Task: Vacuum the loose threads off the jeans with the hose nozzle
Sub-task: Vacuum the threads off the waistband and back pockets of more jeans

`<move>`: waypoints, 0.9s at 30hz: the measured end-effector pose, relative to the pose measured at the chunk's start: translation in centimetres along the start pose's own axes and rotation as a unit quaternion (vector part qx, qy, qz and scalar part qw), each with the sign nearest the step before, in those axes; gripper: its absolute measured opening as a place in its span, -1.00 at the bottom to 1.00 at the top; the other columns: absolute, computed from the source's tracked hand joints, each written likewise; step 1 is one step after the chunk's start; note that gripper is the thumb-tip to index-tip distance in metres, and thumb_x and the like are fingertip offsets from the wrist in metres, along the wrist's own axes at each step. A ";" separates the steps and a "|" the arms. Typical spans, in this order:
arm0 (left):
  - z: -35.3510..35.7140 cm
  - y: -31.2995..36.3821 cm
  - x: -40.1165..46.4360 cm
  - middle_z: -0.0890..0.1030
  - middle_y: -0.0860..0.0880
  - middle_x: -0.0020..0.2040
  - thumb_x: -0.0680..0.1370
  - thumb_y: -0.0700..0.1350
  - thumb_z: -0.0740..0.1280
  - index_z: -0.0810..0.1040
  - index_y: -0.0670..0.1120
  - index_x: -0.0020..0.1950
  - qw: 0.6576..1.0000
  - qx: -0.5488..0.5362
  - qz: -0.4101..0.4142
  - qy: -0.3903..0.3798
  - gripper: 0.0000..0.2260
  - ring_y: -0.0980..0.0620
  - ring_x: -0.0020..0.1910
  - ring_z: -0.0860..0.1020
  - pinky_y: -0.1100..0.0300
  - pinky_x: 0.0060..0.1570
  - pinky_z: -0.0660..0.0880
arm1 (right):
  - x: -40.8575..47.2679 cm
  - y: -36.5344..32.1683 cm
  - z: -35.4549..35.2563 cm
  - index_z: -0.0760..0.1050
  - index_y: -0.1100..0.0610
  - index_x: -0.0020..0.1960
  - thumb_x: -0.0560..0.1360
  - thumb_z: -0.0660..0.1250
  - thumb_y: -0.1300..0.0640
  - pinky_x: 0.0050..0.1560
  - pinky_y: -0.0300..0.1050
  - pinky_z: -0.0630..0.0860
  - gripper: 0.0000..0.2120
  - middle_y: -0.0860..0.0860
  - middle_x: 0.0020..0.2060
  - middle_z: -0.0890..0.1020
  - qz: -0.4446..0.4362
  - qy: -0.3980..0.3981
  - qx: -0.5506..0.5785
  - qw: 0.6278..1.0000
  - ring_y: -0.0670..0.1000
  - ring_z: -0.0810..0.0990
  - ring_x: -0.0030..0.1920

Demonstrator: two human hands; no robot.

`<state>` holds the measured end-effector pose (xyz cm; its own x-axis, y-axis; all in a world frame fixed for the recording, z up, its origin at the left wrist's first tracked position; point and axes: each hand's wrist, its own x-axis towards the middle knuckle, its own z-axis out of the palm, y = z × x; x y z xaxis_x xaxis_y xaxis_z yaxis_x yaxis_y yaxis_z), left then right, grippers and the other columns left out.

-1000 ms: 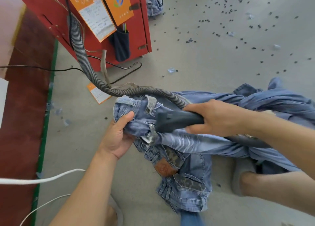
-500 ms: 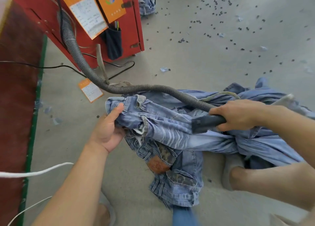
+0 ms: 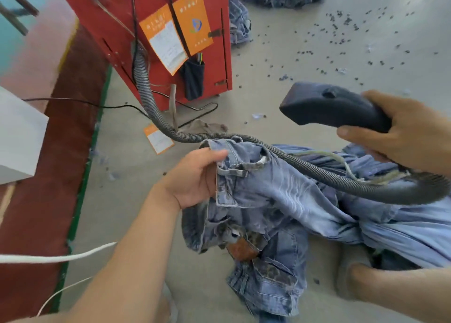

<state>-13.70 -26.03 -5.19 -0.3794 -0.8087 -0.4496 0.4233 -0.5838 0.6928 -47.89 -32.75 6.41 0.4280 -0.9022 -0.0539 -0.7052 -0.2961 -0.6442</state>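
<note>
The left hand (image 3: 195,176) pinches the waistband of the jeans (image 3: 275,198), thumb on top and fingers (image 3: 214,185) curled beneath the denim, so a light pinch could let the waistband slip. Right of those fingers the ribbed hose (image 3: 302,166) lies across the jeans and may drag them. The right hand (image 3: 400,132), fingers (image 3: 361,135) wrapped around the nozzle (image 3: 334,106), holds it above the denim, clear of the threads.

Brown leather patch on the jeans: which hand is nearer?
Left. The left hand grips the waistband just above the patch; the right hand holds the nozzle raised, up and right.
</note>
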 end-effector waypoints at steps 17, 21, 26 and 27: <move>3.9 0.2 0.2 0.33 -0.30 0.56 0.75 0.05 0.07 0.33 -0.17 0.60 0.994 -0.074 0.028 -0.078 -0.52 -0.31 0.53 0.33 -0.27 0.51 0.28 | -1.3 -5.4 2.4 0.41 -0.46 0.04 0.42 0.29 -0.36 -0.42 -0.36 0.45 -0.79 -0.44 -0.26 0.59 -0.103 -0.065 -0.029 0.992 -0.33 0.60 -0.31; 3.1 0.0 0.6 0.21 -0.35 0.60 0.73 0.15 -0.04 0.22 -0.26 0.62 0.988 -0.105 0.028 -0.113 -0.39 -0.31 0.48 0.34 -0.24 0.43 0.36 | -1.9 -3.2 0.7 0.41 -0.50 0.14 0.35 0.23 -0.46 -0.34 -0.11 0.56 -0.64 -0.39 -0.21 0.63 -0.060 -0.109 -0.135 0.983 -0.30 0.61 -0.25; 3.4 -0.6 1.6 0.27 -0.32 0.58 0.71 0.10 -0.01 0.18 -0.24 0.63 0.984 -0.126 0.023 -0.125 -0.41 -0.34 0.55 0.27 -0.24 0.52 0.21 | -1.0 -5.2 4.7 0.41 -0.36 0.11 0.46 0.28 -0.34 -0.36 -0.33 0.41 -0.76 -0.46 -0.18 0.57 -0.104 -0.142 -0.136 0.975 -0.33 0.56 -0.19; 3.1 -0.5 1.7 0.36 -0.30 0.52 0.70 0.07 0.02 0.22 -0.24 0.62 0.983 -0.131 0.031 -0.122 -0.43 -0.31 0.48 0.36 -0.19 0.49 0.27 | -0.7 -5.5 4.8 0.41 -0.38 0.07 0.48 0.34 -0.28 -0.35 -0.35 0.43 -0.80 -0.44 -0.20 0.57 -0.106 -0.111 -0.101 0.983 -0.33 0.57 -0.22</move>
<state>-17.15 -26.85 -4.56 -0.5183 -0.8206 -0.2410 0.6376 -0.5585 0.5306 -41.64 -28.97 6.34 0.6746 -0.7293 -0.1137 -0.6747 -0.5467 -0.4960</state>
